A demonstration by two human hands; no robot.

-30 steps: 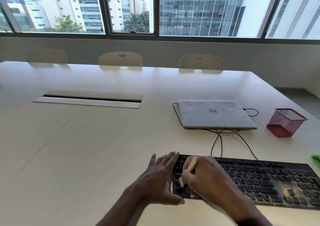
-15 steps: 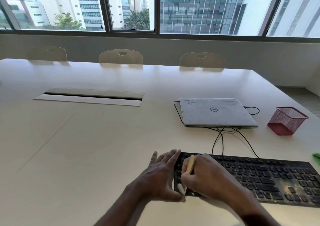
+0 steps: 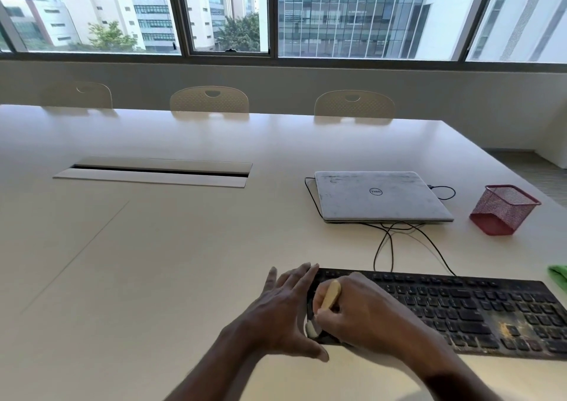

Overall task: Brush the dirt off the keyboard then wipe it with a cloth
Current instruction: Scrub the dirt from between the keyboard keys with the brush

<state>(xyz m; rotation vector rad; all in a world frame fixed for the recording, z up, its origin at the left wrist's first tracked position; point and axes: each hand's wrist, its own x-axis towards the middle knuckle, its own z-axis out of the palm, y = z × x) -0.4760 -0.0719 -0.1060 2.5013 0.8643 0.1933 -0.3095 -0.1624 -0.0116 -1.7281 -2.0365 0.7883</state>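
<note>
A: Why is the left hand [image 3: 279, 314] flat?
B: Grip apart, likely bracing the keyboard [image 3: 460, 308] at the worktop's [image 3: 184, 262] near edge while the right hand [image 3: 362, 311], clamped on the brush [image 3: 329, 296], works its left end.

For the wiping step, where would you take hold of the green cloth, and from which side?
Probably pinch the green cloth by its left edge, the only part in frame, from above, reaching past the keyboard on its right. It lies low on the table, with no handle or rim. The right hand is nearer but grips the brush.
</note>
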